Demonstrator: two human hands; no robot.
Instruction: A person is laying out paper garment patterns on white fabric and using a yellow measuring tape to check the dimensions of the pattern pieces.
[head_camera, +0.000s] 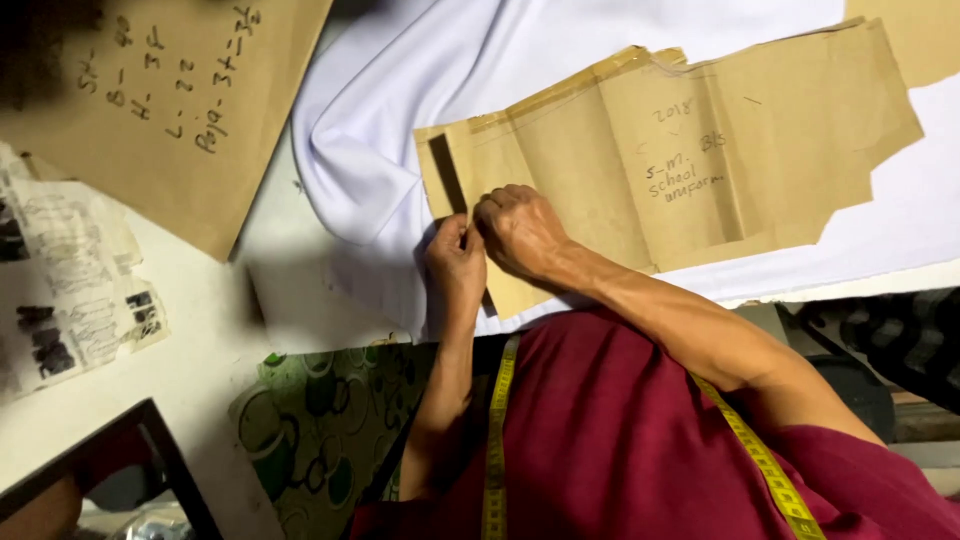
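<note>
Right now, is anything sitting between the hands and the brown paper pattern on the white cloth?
Nothing visible does. The right hand rests directly on the brown paper pattern, and the left hand pinches at its lower left edge beside the narrow slot. Only the white cloth lies underneath.

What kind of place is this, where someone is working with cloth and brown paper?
Probably a tailor's or dressmaker's workshop. Both hands, left hand and right hand, press a brown paper pattern onto white cloth, and a yellow measuring tape hangs around the person's neck.
</note>
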